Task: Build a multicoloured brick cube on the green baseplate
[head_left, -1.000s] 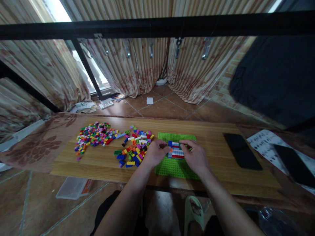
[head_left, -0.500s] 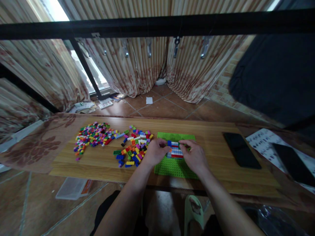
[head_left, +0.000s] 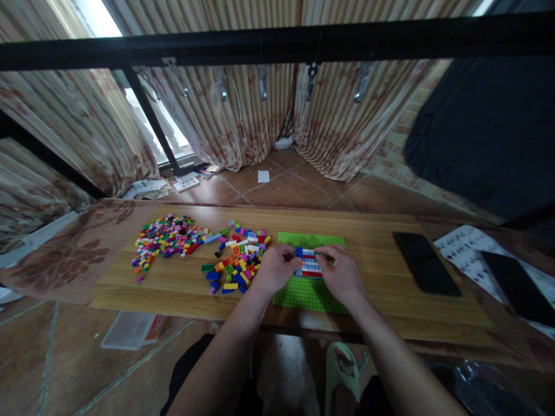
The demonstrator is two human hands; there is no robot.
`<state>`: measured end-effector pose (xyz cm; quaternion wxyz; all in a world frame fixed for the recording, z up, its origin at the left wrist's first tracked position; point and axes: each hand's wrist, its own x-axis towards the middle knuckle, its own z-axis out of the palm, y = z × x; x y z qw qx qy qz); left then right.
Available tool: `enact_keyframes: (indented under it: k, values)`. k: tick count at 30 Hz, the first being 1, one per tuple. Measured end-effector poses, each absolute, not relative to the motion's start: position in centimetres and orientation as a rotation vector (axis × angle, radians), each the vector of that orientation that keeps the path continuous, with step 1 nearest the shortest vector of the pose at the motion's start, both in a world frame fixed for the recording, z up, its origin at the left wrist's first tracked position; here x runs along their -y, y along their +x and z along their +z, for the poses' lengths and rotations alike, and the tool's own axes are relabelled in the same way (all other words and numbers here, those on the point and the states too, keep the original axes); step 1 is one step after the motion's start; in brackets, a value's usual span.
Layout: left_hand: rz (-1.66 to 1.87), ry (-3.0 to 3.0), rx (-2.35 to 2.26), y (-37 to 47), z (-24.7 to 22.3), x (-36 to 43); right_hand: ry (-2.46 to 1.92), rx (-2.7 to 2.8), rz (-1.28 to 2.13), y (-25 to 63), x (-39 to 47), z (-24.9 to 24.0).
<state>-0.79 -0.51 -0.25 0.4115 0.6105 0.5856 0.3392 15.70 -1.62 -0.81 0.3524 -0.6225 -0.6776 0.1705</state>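
A green studded baseplate (head_left: 310, 297) lies on the wooden board, with a block of blue, white, light blue and red bricks (head_left: 311, 265) on it. My left hand (head_left: 277, 268) is at the left side of this block, its thumb and fingers curled against the bricks. At the right side, my right hand (head_left: 341, 270) has its fingers bent together on the block's edge. Both hands have closed fingers, and what lies between the fingertips is too small to make out.
Left of the plate is a loose brick pile (head_left: 238, 260), and farther left a heap of small bricks (head_left: 165, 237). A black phone (head_left: 426, 264) lies on the right, near a printed sheet (head_left: 459, 245) and another dark device (head_left: 520, 289). A black bar (head_left: 277, 43) crosses above.
Both hands stay at the brick block in nearly the same pose. The whole view has shifted very slightly.
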Motion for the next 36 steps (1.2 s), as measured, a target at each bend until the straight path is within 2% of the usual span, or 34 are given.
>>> enact_keyframes:
  k: [8,18,23,27,30,33,36]
  values:
    - [0.850,1.587,-1.486,-0.7,-0.6,0.6,-1.615,1.783,0.469,16.0,1.7,-0.7]
    - [0.848,1.544,-1.485,-0.6,-1.2,0.7,-1.472,2.084,0.719,16.8,1.4,-1.0]
    - [0.895,1.581,-1.419,-1.0,-0.7,1.0,-1.365,2.199,0.668,17.1,1.4,-1.4]
    - [1.012,1.588,-1.504,-4.2,0.1,0.0,-1.322,2.207,0.641,17.1,1.4,-1.7]
    - [1.106,1.539,-1.748,-7.9,0.9,-0.8,-1.315,2.191,0.656,17.1,1.4,-1.9]
    - [0.988,1.556,-1.987,-11.2,1.5,-0.9,-1.319,2.189,0.674,17.2,1.4,-1.9]
    - [0.851,1.630,-1.972,-12.6,1.4,-0.6,-1.301,2.203,0.677,17.3,1.5,-1.3]
